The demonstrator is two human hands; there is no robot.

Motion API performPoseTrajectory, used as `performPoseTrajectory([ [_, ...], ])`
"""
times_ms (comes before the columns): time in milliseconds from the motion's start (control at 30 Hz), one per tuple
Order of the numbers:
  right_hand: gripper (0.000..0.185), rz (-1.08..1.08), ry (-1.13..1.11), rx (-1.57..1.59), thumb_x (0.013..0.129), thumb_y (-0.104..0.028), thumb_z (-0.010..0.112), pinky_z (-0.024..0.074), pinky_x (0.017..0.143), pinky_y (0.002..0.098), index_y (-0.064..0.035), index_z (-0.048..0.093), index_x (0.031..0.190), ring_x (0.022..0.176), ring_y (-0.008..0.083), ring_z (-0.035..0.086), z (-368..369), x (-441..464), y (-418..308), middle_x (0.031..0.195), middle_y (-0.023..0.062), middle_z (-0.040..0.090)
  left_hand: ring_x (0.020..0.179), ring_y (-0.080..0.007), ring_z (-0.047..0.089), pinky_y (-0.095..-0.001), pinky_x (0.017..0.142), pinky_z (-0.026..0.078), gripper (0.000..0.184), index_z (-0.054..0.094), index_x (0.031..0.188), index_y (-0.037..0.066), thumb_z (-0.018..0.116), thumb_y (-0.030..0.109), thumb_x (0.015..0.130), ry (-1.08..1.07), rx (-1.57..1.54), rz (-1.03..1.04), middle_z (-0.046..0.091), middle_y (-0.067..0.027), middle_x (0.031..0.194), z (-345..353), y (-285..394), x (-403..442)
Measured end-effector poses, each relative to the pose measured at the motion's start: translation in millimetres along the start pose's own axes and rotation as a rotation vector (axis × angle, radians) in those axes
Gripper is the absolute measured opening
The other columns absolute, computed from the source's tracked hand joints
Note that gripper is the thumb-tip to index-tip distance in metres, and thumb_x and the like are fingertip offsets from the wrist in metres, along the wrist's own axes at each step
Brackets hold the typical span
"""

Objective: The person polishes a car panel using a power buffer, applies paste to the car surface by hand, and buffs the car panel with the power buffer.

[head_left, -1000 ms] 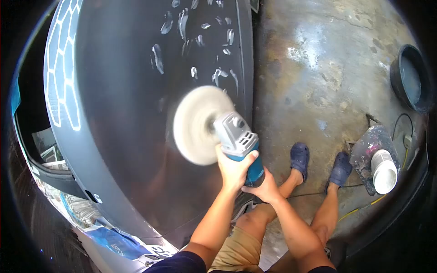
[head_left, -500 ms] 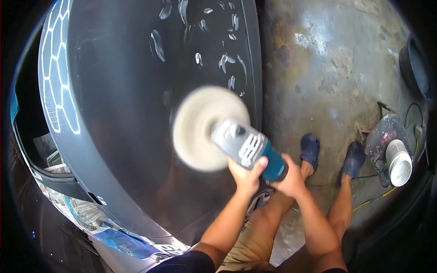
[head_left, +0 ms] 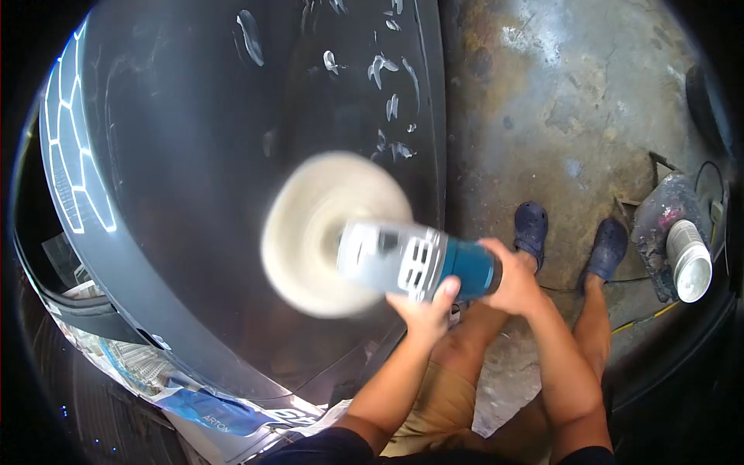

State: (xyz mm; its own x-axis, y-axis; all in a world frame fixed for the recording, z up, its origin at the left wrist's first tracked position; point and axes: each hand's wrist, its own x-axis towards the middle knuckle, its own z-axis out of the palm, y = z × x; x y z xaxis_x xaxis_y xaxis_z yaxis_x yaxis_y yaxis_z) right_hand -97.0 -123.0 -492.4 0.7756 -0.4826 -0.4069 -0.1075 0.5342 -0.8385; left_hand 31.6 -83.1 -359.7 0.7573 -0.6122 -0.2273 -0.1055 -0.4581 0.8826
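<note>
A polisher (head_left: 422, 267) with a teal and grey body lies across the view, its round cream pad (head_left: 310, 256) on a dark car panel (head_left: 194, 194). The pad is blurred, as if spinning. My left hand (head_left: 425, 314) is wrapped round the underside of the body near its middle, thumb on the teal part. At the rear end, my right hand (head_left: 511, 279) grips the black and teal handle. White smears (head_left: 384, 70) dot the panel beyond the pad, some close to its upper right edge.
Newspaper and printed sheets (head_left: 209, 407) cover parts along the panel's lower left edge. To the right, a white can (head_left: 688, 260) rests on a stained stand (head_left: 659, 225). A cable (head_left: 635, 280) runs over the concrete floor (head_left: 542, 139), near my feet in clogs (head_left: 531, 229).
The pad has shifted left and a little toward me, and the polisher's body has turned closer to level. Smears it covered now show. The whole view has moved slightly.
</note>
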Motion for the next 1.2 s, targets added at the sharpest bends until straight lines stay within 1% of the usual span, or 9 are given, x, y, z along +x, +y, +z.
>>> performPoseTrajectory([
  [67, 0.083, -0.044, -0.034, -0.009, 0.064, -0.015, 0.095, 0.0569, 0.098, 0.0471, -0.0125, 0.059, 0.138, 0.116, 0.0412, 0.072, 15, -16, 10, 0.120, 0.0205, 0.075, 0.146, -0.0384, 0.051, -0.0560, 0.122, 0.042, 0.109, 0.032, 0.162, 0.000, 0.092, 0.043, 0.081, 0.001, -0.065, -0.006, 0.047, -0.0212, 0.159, -23, -18, -37],
  [233, 0.077, -0.092, -0.015, -0.078, 0.066, -0.012, 0.093, 0.0573, 0.094, 0.0477, -0.0135, 0.060, 0.135, 0.111, 0.0421, 0.073, 16, -23, 6, 0.116, 0.0188, 0.076, 0.150, -0.0370, 0.045, -0.0559, 0.123, 0.040, 0.107, 0.034, 0.163, 0.007, 0.090, 0.042, 0.080, 0.007, -0.158, -0.060, 0.044, -0.0164, 0.161, -32, -29, -56],
  [333, 0.075, -0.080, 0.058, -0.008, 0.067, -0.012, 0.092, 0.0577, 0.096, 0.0458, -0.0095, 0.061, 0.135, 0.113, 0.0414, 0.073, -3, -9, 3, 0.118, 0.0216, 0.076, 0.142, -0.0382, 0.055, -0.0555, 0.122, 0.043, 0.103, 0.038, 0.159, -0.001, 0.093, 0.040, 0.081, 0.022, -0.133, -0.020, 0.051, -0.0217, 0.155, 0, -24, -21],
  [367, 0.075, -0.072, 0.088, -0.029, 0.066, -0.012, 0.093, 0.0576, 0.097, 0.0454, -0.0085, 0.061, 0.135, 0.114, 0.0412, 0.073, -9, -1, 0, 0.118, 0.0221, 0.076, 0.130, -0.0337, 0.063, -0.0488, 0.116, 0.049, 0.097, 0.046, 0.151, -0.005, 0.094, 0.040, 0.079, 0.007, -0.033, 0.001, 0.062, -0.0210, 0.142, 3, -22, -3],
  [433, 0.076, -0.044, 0.144, -0.066, 0.066, -0.013, 0.093, 0.0574, 0.099, 0.0447, -0.0065, 0.061, 0.135, 0.115, 0.0409, 0.073, -22, 12, -7, 0.120, 0.0230, 0.076, 0.108, -0.0217, 0.068, -0.0366, 0.100, 0.054, 0.073, 0.064, 0.131, -0.006, 0.094, 0.036, 0.080, 0.000, -0.039, 0.074, 0.070, -0.0127, 0.120, 25, -10, 31],
  [500, 0.078, -0.027, 0.165, -0.057, 0.065, -0.013, 0.094, 0.0574, 0.099, 0.0443, -0.0058, 0.060, 0.135, 0.116, 0.0410, 0.073, -35, 29, -23, 0.121, 0.0228, 0.076, 0.102, -0.0191, 0.067, -0.0349, 0.095, 0.054, 0.068, 0.066, 0.125, -0.005, 0.094, 0.037, 0.079, -0.043, -0.014, 0.098, 0.070, -0.0095, 0.114, 43, 7, 59],
  [533, 0.079, -0.021, 0.174, -0.050, 0.065, -0.013, 0.094, 0.0574, 0.100, 0.0440, -0.0054, 0.060, 0.136, 0.116, 0.0411, 0.073, -40, 34, -31, 0.121, 0.0227, 0.076, 0.101, -0.0188, 0.067, -0.0351, 0.094, 0.054, 0.064, 0.068, 0.120, -0.005, 0.093, 0.038, 0.080, -0.067, -0.010, 0.106, 0.071, -0.0093, 0.113, 49, 16, 70],
  [833, 0.079, 0.016, 0.182, -0.035, 0.062, -0.012, 0.095, 0.0559, 0.101, 0.0422, -0.0045, 0.062, 0.133, 0.115, 0.0361, 0.074, -62, 54, -55, 0.118, 0.0199, 0.077, 0.114, -0.0209, 0.064, -0.0374, 0.105, 0.051, 0.074, 0.054, 0.136, -0.004, 0.094, 0.025, 0.080, -0.077, -0.099, 0.058, 0.065, -0.0134, 0.126, 78, 26, 107],
  [1200, 0.080, 0.036, 0.145, -0.040, 0.062, -0.009, 0.094, 0.0549, 0.102, 0.0418, -0.0051, 0.062, 0.135, 0.114, 0.0366, 0.074, -66, 56, -54, 0.118, 0.0186, 0.077, 0.114, -0.0218, 0.065, -0.0380, 0.106, 0.050, 0.075, 0.054, 0.136, -0.004, 0.095, 0.025, 0.081, -0.041, -0.076, 0.077, 0.065, -0.0144, 0.126, 82, 27, 106],
])
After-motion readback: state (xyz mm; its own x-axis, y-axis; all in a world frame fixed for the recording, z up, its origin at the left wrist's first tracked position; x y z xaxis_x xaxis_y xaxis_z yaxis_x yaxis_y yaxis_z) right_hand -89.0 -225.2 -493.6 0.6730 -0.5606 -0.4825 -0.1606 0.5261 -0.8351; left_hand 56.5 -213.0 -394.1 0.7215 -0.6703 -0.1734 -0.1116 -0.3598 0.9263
